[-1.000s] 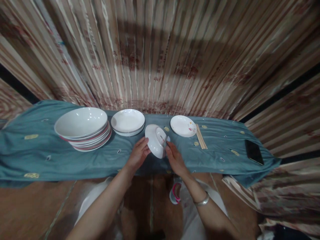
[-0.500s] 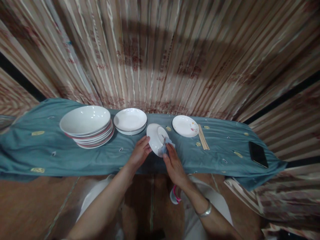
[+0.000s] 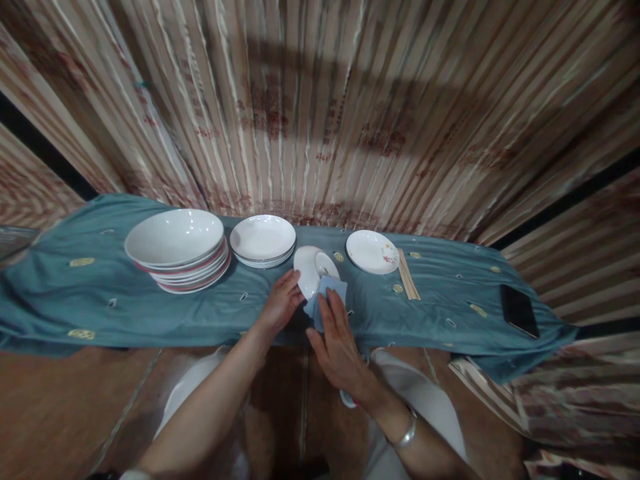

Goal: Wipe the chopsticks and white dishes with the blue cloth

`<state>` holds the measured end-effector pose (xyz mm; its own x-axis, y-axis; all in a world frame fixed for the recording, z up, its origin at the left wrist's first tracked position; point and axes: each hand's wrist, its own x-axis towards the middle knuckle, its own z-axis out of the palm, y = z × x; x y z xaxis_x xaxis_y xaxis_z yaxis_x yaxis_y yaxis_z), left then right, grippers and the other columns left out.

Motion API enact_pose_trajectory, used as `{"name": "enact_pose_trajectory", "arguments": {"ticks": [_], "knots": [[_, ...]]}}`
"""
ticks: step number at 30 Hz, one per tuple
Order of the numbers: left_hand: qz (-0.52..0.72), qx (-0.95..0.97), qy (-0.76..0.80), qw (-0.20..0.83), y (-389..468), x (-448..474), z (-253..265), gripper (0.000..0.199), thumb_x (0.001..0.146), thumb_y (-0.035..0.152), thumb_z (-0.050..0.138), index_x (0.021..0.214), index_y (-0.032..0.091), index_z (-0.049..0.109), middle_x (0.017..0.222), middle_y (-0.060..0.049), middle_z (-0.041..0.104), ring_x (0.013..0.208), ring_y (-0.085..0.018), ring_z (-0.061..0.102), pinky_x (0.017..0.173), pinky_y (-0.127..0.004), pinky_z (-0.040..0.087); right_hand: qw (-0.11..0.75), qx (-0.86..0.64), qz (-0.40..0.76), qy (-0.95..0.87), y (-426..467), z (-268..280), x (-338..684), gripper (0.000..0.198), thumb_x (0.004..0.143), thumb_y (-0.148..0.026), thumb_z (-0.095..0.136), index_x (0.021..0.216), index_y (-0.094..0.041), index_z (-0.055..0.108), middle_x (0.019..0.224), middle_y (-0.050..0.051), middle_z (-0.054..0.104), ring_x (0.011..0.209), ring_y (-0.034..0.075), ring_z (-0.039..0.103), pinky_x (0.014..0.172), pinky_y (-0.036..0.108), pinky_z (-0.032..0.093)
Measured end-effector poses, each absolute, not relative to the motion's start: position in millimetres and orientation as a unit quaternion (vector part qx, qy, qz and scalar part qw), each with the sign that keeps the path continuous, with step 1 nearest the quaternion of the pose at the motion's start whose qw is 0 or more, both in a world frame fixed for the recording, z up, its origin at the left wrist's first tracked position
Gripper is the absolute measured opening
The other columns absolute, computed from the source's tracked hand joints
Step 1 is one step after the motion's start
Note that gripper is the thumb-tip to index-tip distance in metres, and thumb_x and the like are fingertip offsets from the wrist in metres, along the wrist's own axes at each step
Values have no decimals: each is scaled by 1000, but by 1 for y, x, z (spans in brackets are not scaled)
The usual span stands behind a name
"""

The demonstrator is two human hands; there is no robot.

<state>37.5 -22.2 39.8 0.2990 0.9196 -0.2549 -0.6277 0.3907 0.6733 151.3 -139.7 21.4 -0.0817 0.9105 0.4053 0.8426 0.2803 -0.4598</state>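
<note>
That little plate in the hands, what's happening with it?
A person is holding a small white plate tilted up on its edge with the left hand. The right hand presses a pale blue cloth against the plate's underside, as if wiping it. On the teal tablecloth sit a stack of big bowls, a stack of smaller plates, one flowered plate, chopsticks and a phone.
</note>
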Motion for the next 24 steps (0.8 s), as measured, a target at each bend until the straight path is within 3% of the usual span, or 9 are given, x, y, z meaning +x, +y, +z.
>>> {"name": "enact_pose_trajectory", "arguments": {"ticks": [5, 10, 18, 24], "knots": [[495, 256, 311, 770, -23, 38, 40, 29, 64, 30, 81, 82, 15, 64, 67, 0, 69, 58, -11, 64, 56, -20, 49, 291, -581, -4, -761, -139, 21, 144, 65, 96, -31, 44, 151, -9, 19, 157, 20, 20, 148, 31, 8, 113, 56, 33], [490, 278, 294, 772, -24, 39, 40, 26, 65, 31, 80, 81, 15, 66, 66, 1, 68, 56, -11, 62, 55, -20, 46, 244, -596, -18, -765, -134, 24, 140, 61, 94, -30, 47, 149, -11, 28, 156, 20, 26, 146, 34, 17, 102, 61, 41], [494, 301, 285, 764, -26, 40, 36, 15, 69, 24, 74, 81, 16, 70, 78, -3, 71, 77, -16, 65, 70, -24, 48, 216, -592, -34, -776, -125, 30, 139, 54, 93, -27, 46, 144, -12, 38, 154, 19, 31, 145, 33, 20, 96, 59, 46], [486, 339, 287, 753, -30, 38, 39, 9, 73, 23, 68, 79, 18, 73, 76, -4, 71, 77, -19, 62, 65, -25, 47, 203, -588, -54, -781, -120, 35, 144, 49, 93, -26, 46, 140, -13, 43, 152, 18, 35, 144, 33, 24, 92, 53, 49]]}}
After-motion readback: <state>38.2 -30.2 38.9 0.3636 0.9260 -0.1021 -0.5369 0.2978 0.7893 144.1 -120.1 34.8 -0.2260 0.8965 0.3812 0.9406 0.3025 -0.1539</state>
